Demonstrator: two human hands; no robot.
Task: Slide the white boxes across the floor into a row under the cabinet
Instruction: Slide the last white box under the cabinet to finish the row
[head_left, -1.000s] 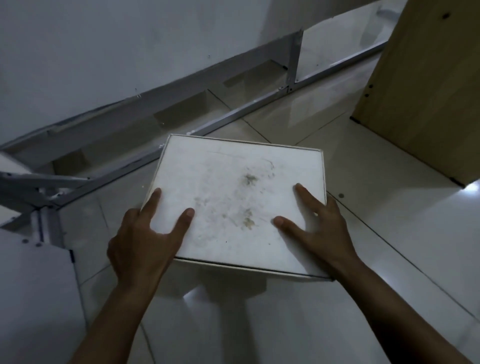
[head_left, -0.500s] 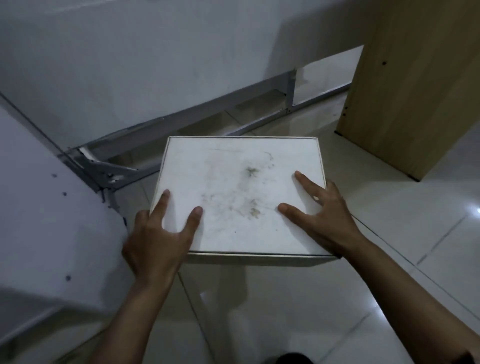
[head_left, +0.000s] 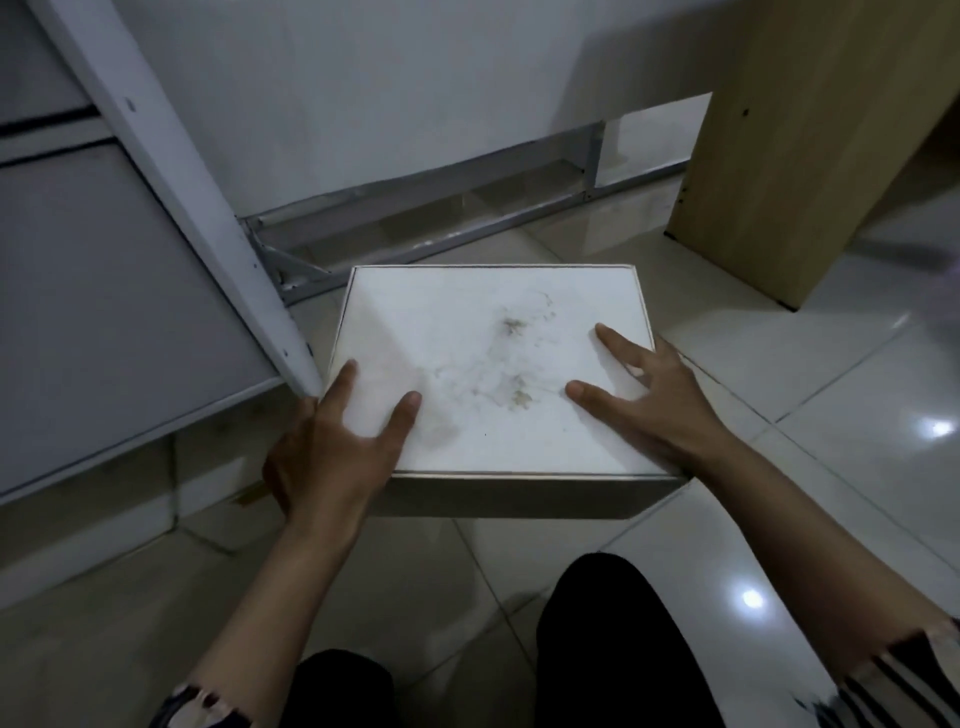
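The tiled floor fills the lower view, with a grey cabinet hanging over its left part and a wooden panel standing at the right; a metal frame runs along the wall behind. The white box sits on the floor between them, its near left corner just beside the cabinet's lower front edge, its lid smudged in the middle. The left hand wraps that near left corner, thumb and forefinger spread flat on the lid, the other fingers hidden down the side. The right hand lies on the right part of the lid, fingers splayed and straight, pressing rather than gripping. To slide the box well, I judge that both hands should push low and evenly, keeping it flat on the tiles, and swing the left corner clear of the cabinet edge before steering it underneath. Other boxes are not in view.
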